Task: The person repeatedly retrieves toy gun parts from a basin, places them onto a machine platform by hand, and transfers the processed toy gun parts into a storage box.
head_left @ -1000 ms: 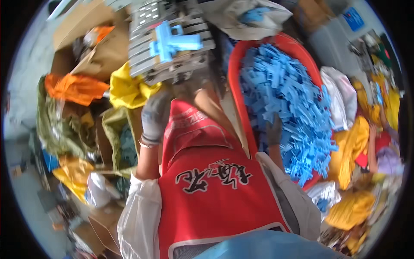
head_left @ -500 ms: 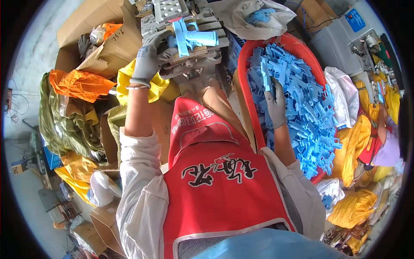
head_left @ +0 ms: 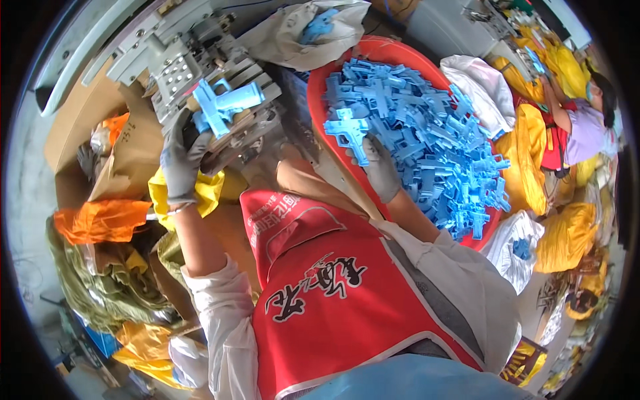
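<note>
My left hand, in a grey glove, is up at a grey metal fixture and grips a blue plastic gun-shaped part that lies on it. My right hand, also gloved, holds another blue plastic part lifted just above the rim of a red tub. The tub is heaped with several more blue parts of the same kind. A red vest with white sleeves covers my chest and arms below.
A white bag with blue pieces lies behind the tub. Cardboard boxes and orange and yellow bags stand at the left. White and yellow bags pile up at the right, where another person works.
My right hand has lifted a blue part out of the heap in the tub. My left hand stays on the blue part at the metal fixture.
</note>
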`<state>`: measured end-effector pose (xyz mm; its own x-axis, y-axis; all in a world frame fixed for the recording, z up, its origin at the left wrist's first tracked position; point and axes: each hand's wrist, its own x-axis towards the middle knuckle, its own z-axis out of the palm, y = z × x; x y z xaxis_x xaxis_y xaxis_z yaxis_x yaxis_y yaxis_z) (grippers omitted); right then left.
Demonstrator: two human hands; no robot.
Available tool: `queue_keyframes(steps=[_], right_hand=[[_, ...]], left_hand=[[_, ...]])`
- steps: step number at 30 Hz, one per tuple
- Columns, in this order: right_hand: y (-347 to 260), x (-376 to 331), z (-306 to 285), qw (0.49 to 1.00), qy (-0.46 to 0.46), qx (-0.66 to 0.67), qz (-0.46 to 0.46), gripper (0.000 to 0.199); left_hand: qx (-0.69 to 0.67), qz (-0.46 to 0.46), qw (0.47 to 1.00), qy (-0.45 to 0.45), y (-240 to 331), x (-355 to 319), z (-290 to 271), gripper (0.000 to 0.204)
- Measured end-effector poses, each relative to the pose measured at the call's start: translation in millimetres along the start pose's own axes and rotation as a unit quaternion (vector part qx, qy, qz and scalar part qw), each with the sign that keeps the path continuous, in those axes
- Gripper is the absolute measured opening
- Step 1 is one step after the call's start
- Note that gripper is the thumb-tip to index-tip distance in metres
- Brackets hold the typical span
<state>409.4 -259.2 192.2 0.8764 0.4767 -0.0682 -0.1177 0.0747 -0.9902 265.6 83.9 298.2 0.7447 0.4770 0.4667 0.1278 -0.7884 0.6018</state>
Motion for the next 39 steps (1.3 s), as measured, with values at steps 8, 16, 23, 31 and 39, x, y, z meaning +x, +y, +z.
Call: queue_keyframes(steps=[8, 16, 23, 31, 39], right_hand=[[-22.4, -6.1, -11.6, 0.998, -0.047, 0.009, 0.044, 0.052], [13.9, -3.3, -27.4, 0.989, -0.012, 0.141, 0.036, 0.045], [27.1, 7.6, -23.0, 0.996, -0.04, 0.075, -0.017, 0.037], [-3.4, -3.7, -11.0, 0.989, -0.013, 0.137, 0.047, 0.039], [-54.7, 49.9, 28.4, 0.989, -0.074, 0.105, -0.079, 0.042]], left_hand=[[0.026, 0.005, 0.999, -0.035, 4.0, 4.6, -1.1, 0.053], [0.023, 0.012, 1.0, -0.009, -13.4, 5.2, 2.6, 0.05], [-0.159, -0.001, 0.985, -0.063, -17.2, 0.0, -3.1, 0.055], [0.045, 0.019, 0.997, -0.062, 3.1, 18.8, -0.7, 0.048], [-0.035, -0.059, 0.997, 0.027, 12.9, -1.6, -21.9, 0.036]])
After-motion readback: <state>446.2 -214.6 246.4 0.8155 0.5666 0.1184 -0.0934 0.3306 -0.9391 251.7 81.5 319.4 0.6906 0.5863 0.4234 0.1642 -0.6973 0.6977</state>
